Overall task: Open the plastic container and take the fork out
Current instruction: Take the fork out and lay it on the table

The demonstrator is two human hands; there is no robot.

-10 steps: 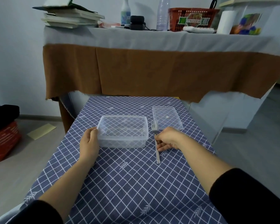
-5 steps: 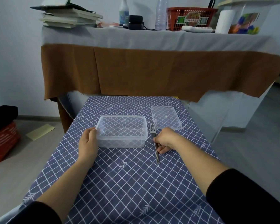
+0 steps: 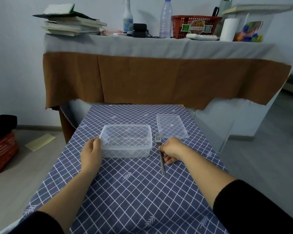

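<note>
The clear plastic container stands open and empty in the middle of the blue checked tablecloth. Its clear lid lies flat to the back right. A metal fork lies on the cloth just right of the container, tines pointing away from me. My left hand rests against the container's left wall, thumb at the rim. My right hand lies over the fork's handle with curled fingers touching it; the fork rests on the cloth.
Behind the small table stands a higher table draped in grey and brown cloth, carrying books, bottles, a red basket and a paper roll. A red and black bag sits on the floor at left.
My right hand has slid slightly toward me along the fork's handle. The fork, container, lid and left hand stay where they were.
</note>
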